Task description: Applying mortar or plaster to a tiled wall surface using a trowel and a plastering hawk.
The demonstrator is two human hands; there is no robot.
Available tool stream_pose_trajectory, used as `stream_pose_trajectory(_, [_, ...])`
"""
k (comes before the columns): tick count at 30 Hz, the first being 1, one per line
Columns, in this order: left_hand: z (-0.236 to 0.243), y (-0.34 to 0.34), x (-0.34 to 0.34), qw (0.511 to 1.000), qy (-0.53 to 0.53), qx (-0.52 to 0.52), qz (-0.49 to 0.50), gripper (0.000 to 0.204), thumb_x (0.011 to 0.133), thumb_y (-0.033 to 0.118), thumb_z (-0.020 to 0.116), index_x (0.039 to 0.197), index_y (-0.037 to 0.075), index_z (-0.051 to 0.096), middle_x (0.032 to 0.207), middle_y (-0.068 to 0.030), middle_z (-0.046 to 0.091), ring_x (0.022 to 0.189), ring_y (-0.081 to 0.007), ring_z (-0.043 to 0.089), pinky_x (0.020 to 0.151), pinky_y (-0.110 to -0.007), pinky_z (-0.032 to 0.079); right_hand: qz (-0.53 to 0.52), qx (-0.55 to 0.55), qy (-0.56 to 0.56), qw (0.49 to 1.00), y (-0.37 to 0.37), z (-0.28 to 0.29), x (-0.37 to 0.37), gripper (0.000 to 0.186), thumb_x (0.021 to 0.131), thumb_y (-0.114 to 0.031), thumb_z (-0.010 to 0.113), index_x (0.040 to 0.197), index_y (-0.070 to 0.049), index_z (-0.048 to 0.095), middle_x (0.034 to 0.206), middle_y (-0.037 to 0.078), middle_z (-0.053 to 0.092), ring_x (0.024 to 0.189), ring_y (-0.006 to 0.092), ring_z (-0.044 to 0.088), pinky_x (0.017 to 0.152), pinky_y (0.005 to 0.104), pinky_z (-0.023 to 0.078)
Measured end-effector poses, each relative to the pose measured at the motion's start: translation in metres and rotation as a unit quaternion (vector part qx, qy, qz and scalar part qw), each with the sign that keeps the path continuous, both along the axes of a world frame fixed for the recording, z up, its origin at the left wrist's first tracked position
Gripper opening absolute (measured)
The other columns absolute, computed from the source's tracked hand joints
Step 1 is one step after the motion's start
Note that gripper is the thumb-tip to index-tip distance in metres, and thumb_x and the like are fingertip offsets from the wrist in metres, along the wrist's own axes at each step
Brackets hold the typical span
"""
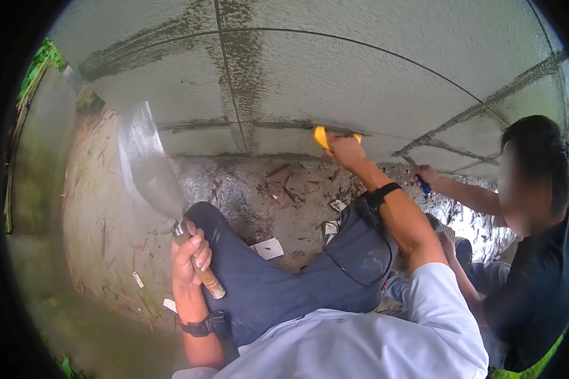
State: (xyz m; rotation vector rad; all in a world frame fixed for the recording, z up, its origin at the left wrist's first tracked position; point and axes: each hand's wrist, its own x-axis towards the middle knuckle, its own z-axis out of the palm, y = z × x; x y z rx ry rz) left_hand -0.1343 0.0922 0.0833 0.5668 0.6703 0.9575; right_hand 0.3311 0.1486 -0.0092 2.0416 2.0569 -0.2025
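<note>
My left hand [189, 254] is closed around the wooden handle of a trowel [153, 170], whose broad metal blade points up and away at the left. My right hand [346, 151] grips a yellow-handled tool [320, 136] and holds it against the lower part of the tiled wall [354, 72], at a horizontal joint. The working edge of that tool is mostly hidden by my hand. Dark grey mortar smears run along the wall's joints, wider beside the vertical one.
At the right a co-worker [537, 265] crouches close to my right arm, holding a blue-handled tool [423, 184] near the wall's base. Scraps, including a white tile piece [269, 248], lie on the muddy ground before my knees. A cable hangs over my right leg.
</note>
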Motion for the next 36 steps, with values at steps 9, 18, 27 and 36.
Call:
stream_pose_trajectory(9, [0.0, 0.002, 0.015, 1.0, 0.018, -0.006, -0.002, 0.028, 0.085, 0.009, 0.064, 0.101, 0.008, 0.042, 0.066, 0.0006, 0.042, 0.041, -0.0067, 0.04, 0.034, -0.021, 0.037, 0.026, 0.018, 0.044, 0.998, -0.024, 0.021, 0.055, 0.05, 0.088, -0.031, 0.061, 0.121, 0.003, 0.047, 0.083, 0.025, 0.068, 0.081, 0.0433, 0.067, 0.072, 0.0515, 0.051])
stream_pose_trajectory(18, [0.0, 0.003, 0.024, 0.999, 0.031, -0.002, -0.015, 0.029, 0.085, 0.01, 0.064, 0.102, 0.009, 0.042, 0.065, 0.0009, 0.041, 0.041, -0.0066, 0.04, 0.034, -0.021, 0.037, 0.024, -0.03, 0.028, 0.999, -0.046, 0.031, 0.11, 0.063, 0.088, -0.034, 0.062, 0.133, 0.005, 0.042, 0.087, 0.026, 0.067, 0.086, 0.0427, 0.066, 0.074, 0.0511, 0.05])
stream_pose_trajectory(27, [0.007, 0.002, 0.024, 1.0, -0.005, -0.008, -0.029, 0.026, 0.085, 0.007, 0.065, 0.101, 0.009, 0.044, 0.065, 0.0006, 0.043, 0.042, -0.0077, 0.04, 0.036, -0.022, 0.036, 0.031, -0.047, 0.077, 0.995, -0.037, 0.049, 0.003, 0.058, 0.09, -0.044, 0.059, 0.119, 0.006, 0.052, 0.082, 0.023, 0.069, 0.076, 0.0389, 0.069, 0.068, 0.0497, 0.053])
stream_pose_trajectory(36, [0.01, -0.002, 0.037, 0.997, 0.071, -0.016, -0.029, 0.023, 0.083, 0.008, 0.066, 0.095, 0.006, 0.047, 0.069, -0.0021, 0.047, 0.043, -0.0095, 0.044, 0.036, -0.024, 0.038, -0.026, 0.054, 0.162, 0.985, 0.067, -0.006, -0.134, 0.045, 0.088, -0.039, 0.06, 0.105, 0.004, 0.062, 0.09, 0.019, 0.072, 0.084, 0.0345, 0.071, 0.072, 0.0458, 0.055])
